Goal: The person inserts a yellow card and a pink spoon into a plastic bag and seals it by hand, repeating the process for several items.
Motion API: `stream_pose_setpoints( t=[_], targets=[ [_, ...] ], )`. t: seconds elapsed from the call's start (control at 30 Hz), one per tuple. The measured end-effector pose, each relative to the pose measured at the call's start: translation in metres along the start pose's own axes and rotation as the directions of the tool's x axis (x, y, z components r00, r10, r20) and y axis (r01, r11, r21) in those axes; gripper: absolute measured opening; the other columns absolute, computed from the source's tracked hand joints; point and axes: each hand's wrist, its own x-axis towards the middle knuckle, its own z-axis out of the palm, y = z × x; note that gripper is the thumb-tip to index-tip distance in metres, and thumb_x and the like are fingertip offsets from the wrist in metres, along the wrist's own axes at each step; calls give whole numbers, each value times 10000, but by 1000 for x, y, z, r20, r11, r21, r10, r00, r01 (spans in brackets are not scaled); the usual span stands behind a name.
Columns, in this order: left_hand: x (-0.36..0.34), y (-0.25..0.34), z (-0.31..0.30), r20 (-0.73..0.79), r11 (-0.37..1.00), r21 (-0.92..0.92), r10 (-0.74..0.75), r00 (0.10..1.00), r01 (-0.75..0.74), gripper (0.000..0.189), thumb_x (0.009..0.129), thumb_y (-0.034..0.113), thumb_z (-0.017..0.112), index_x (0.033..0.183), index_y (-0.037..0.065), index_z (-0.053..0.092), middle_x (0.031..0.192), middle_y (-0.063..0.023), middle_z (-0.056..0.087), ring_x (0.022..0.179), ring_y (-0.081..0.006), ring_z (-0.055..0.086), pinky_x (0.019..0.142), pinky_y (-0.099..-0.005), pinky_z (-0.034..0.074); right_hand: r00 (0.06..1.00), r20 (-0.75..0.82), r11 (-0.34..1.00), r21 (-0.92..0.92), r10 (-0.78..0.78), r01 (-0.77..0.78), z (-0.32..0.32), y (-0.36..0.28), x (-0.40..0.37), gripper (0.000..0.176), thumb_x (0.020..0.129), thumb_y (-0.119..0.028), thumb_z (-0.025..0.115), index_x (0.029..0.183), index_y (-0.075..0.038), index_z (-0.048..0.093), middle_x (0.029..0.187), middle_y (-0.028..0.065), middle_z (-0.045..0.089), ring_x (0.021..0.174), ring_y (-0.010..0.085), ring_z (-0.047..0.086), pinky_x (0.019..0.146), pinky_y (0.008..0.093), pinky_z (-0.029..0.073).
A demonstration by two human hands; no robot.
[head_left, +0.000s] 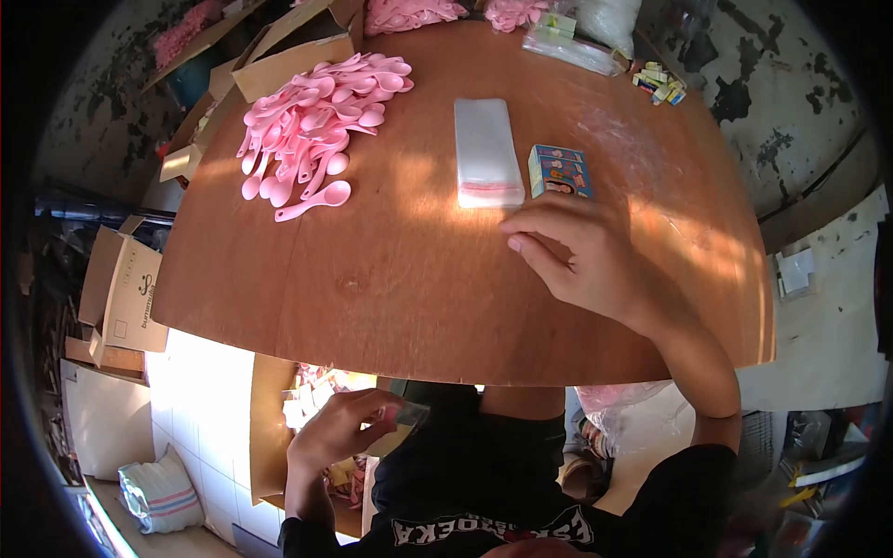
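Note:
Below the table's front edge, my left hand point(346, 430) is closed around a small clear plastic bag point(409, 418) with something pink in it. It is over an open cardboard box point(270, 418) of packed items. Over the tabletop, my right hand point(595, 256) is curved, thumb and forefinger tips slightly apart, with nothing visible between them. Those tips are just in front of a stack of clear plastic bags point(487, 149). Right behind this hand stands a small blue printed box point(560, 169), its lower part hidden by the hand. A pile of pink plastic spoons point(316, 116) lies at the left.
On the brown wooden table point(372, 279), a cardboard box point(293, 51) lies on its side at the far left. Bags of pink pieces point(414, 14) and small yellow boxes point(660, 84) are along the far edge. Another carton point(126, 288) stands beyond the left edge.

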Motion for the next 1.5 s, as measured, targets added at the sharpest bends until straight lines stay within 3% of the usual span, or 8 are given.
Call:
stream_pose_setpoints(
  t=[0.17,0.27,0.4,0.53,0.93,1.13,1.3,1.5],
  targets=[
    [-38,-86,29,-95,604,633,-560,823,484,696,772,318,802,1345,66,496,1370,-264,497,1205,-401,559,966,-462,497,996,87,923,-382,-13,46,13,81,58,122,787,-97,680,878,-34,730,933,136,703,826,291,682,705,412,536],
    [-31,-74,28,31,940,320,-133,991,116,574,888,281,701,1372,63,483,1276,-213,576,1089,-360,624,892,-446,520,951,247,912,-403,187,-75,13,98,89,129,754,-104,697,850,-26,733,877,139,714,782,298,686,694,410,538],
    [-1,37,3,305,926,-244,357,883,-290,472,909,229,681,1325,62,535,1152,-156,646,926,-328,670,780,-393,556,937,293,911,-407,190,-57,24,122,102,120,743,-76,667,818,-9,731,791,153,716,706,298,692,655,400,534],
    [37,87,-36,183,753,34,642,745,-657,413,833,179,765,1210,55,649,1078,-117,714,763,-228,716,672,-336,575,919,342,901,-433,196,-31,23,126,102,139,758,-64,629,837,-1,725,796,169,708,727,292,698,661,398,532],
    [206,67,-74,-79,640,665,573,816,-385,486,936,334,598,1218,-61,577,1276,-224,545,1186,-387,533,1012,-432,437,984,52,912,-386,170,-137,4,92,84,122,819,-71,616,873,-2,701,821,170,702,808,329,681,746,413,522],
    [170,87,-70,-316,680,645,654,687,-349,387,858,150,714,1167,-14,547,1270,-214,525,1218,-368,501,1027,-445,422,960,278,591,-768,-38,246,9,22,35,18,744,-79,684,738,-93,693,774,71,690,812,241,679,738,362,457],
    [126,82,-57,-231,735,424,653,721,-530,318,804,0,744,1071,-12,572,938,-120,661,876,-269,678,898,-379,511,965,170,921,-302,-201,245,7,-16,-2,95,828,-161,671,786,-81,699,822,61,675,801,255,666,750,389,506],
    [108,66,-46,-479,801,-327,316,819,-501,143,899,-18,675,1033,4,633,925,-55,686,801,-101,660,725,-238,548,999,-16,838,-545,35,-38,-26,45,-26,195,815,-102,700,999,-37,696,1040,100,666,909,313,645,813,417,517]
  ],
)
